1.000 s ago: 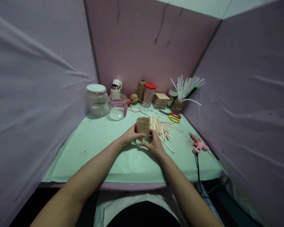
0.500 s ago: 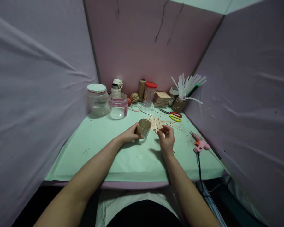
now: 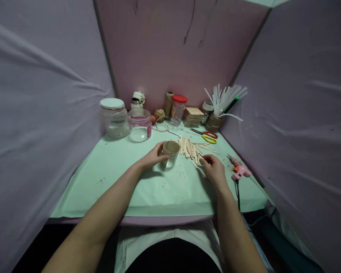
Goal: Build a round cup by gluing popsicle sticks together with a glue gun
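My left hand point(image 3: 156, 156) is wrapped round the side of a small cup point(image 3: 171, 153), which stands upright with its brownish inside showing. Just right of the cup lies a loose pile of flat wooden craft sticks point(image 3: 189, 148). At the pile's near right edge, my right hand point(image 3: 214, 170) has thumb and fingertips pinched on the end of a craft stick point(image 3: 200, 160). Another stick point(image 3: 198, 169) lies on the table beneath those fingers, partly hidden by the hand.
A pink glue gun point(image 3: 240, 171) with a black cord lies at the right. Behind the pile are scissors point(image 3: 207, 135), wooden squares point(image 3: 193, 116), a red-lidded jar point(image 3: 178, 110) and a holder of glue sticks point(image 3: 215, 123). An open tub point(image 3: 139, 129) and lidded jar point(image 3: 115, 121) stand back left.
My right hand has moved right and slightly toward me, and the sticks are spread farther that way. My left hand still holds the cup, which has shifted slightly left.
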Motion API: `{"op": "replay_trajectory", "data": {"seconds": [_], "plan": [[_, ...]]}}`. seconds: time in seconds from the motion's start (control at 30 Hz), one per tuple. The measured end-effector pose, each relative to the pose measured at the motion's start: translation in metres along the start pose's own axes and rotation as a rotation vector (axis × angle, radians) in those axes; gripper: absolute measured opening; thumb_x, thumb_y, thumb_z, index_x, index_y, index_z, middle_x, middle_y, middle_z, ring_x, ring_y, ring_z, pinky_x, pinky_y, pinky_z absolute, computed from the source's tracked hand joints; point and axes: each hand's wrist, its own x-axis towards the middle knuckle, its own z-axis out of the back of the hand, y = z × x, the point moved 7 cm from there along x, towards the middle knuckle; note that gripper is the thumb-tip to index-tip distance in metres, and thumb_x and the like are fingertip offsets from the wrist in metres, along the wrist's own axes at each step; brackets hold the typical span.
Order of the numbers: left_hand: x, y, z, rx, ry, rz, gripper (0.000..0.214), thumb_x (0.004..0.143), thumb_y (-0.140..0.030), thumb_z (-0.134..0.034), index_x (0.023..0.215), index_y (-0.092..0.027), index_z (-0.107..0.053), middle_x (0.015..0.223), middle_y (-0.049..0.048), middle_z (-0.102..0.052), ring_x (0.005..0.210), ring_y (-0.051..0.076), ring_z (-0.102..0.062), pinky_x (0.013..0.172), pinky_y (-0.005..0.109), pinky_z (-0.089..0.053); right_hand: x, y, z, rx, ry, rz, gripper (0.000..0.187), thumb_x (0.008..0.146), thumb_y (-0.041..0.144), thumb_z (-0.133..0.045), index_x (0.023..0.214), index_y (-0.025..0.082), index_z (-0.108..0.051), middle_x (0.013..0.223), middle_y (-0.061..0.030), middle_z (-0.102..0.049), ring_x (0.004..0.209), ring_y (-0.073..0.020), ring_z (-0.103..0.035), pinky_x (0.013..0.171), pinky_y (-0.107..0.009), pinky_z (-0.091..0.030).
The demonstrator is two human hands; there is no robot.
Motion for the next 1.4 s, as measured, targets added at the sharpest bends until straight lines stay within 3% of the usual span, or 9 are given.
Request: {"op": "replay_trajectory", "data": {"seconds": [0.2,0.33,0.53,0.67,0.77,0.83,1.03,1.23,1.4], "plan": [[-0.016,-0.038,0.041,-0.038,-0.619,-0.347,0.031,0.081,-0.039,-0.064,0.103,-0.019,-0.055,0.091,0.0039,-0.065,0.086,0.016,-0.064,0.084,0.033,-0.050,-0.023,-0.008,0.009,-0.412,0.198,-0.052,0.017,0.082,0.033,-0.056,0.074,0.019,-0.061,0.080,-0.0070,-0.065,0.074,-0.0195,-0.056,0.065,-0.030,-0.034],[-0.028,-0.048,0.043,0.088,-0.762,-0.426,0.019,0.082,-0.031,-0.061,0.096,-0.019,-0.054,0.081,0.0006,-0.061,0.073,0.013,-0.060,0.071,0.027,-0.049,-0.032,-0.011,-0.003,-0.482,0.358,-0.099,0.012,0.081,0.024,-0.056,0.071,0.019,-0.059,0.080,-0.0067,-0.064,0.074,-0.0182,-0.054,0.064,-0.028,-0.032],[-0.039,-0.061,0.026,0.278,-0.728,-0.531,0.016,0.082,-0.021,-0.060,0.097,-0.019,-0.056,0.079,-0.0003,-0.060,0.071,0.011,-0.057,0.068,0.025,-0.047,-0.033,-0.007,-0.002,-0.251,0.276,-0.140,0.013,0.080,0.023,-0.057,0.068,0.021,-0.052,0.066,-0.0001,-0.056,0.063,-0.0157,-0.046,0.061,-0.028,-0.029],[-0.056,-0.073,0.007,0.344,-0.688,-0.629,0.008,0.083,-0.019,-0.059,0.092,-0.019,-0.060,0.079,0.0007,-0.062,0.069,0.011,-0.056,0.067,0.025,-0.047,-0.040,0.013,-0.005,0.431,0.257,-0.210,0.020,0.077,0.038,-0.066,0.072,0.021,-0.056,0.063,0.0034,-0.050,0.061,-0.0134,-0.043,0.060,-0.027,-0.032],[-0.067,-0.079,-0.016,0.383,-0.563,-0.652,0.004,0.083,-0.019,-0.061,0.086,-0.018,-0.064,0.075,0.0013,-0.063,0.064,0.011,-0.055,0.063,0.025,-0.047,-0.054,0.038,-0.023,0.939,0.380,-0.347,0.028,0.070,0.042,-0.078,0.077,0.021,-0.060,0.067,0.0038,-0.052,0.061,-0.0106,-0.044,0.059,-0.025,-0.034],[-0.070,-0.079,-0.033,0.362,-0.439,-0.634,0.008,0.082,-0.019,-0.065,0.089,-0.018,-0.067,0.074,0.0017,-0.065,0.060,0.009,-0.053,0.060,0.024,-0.046,-0.064,0.054,-0.037,1.095,0.466,-0.417,0.029,0.067,0.038,-0.083,0.079,0.021,-0.063,0.067,0.0039,-0.053,0.060,-0.0090,-0.045,0.060,-0.024,-0.036],[-0.054,-0.045,-0.056,-0.053,-0.164,-0.178,0.022,0.081,-0.034,-0.069,0.095,-0.016,-0.069,0.072,0.0036,-0.069,0.054,0.009,-0.055,0.051,0.022,-0.044,-0.077,0.075,-0.056,1.089,0.536,-0.457,0.027,0.064,0.033,-0.086,0.083,0.021,-0.071,0.075,0.0009,-0.062,0.066,-0.0101,-0.052,0.065,-0.025,-0.043],[-0.049,-0.041,-0.038,-0.274,-0.298,-0.109,0.030,0.082,-0.042,-0.068,0.094,-0.015,-0.064,0.074,0.0037,-0.068,0.054,0.008,-0.053,0.050,0.021,-0.040,-0.077,0.073,-0.053,1.020,0.512,-0.471,0.030,0.060,0.032,-0.087,0.085,0.021,-0.073,0.079,0.0005,-0.066,0.071,-0.0110,-0.056,0.069,-0.026,-0.044],[-0.042,-0.027,-0.049,-0.302,-0.098,0.021,0.041,0.077,-0.043,-0.073,0.105,-0.014,-0.066,0.069,0.0007,-0.064,0.055,0.009,-0.052,0.054,0.023,-0.040,-0.079,0.069,-0.056,0.937,0.531,-0.427,0.029,0.062,0.034,-0.084,0.088,0.023,-0.075,0.086,-0.0002,-0.070,0.076,-0.0122,-0.057,0.073,-0.026,-0.044]]}}
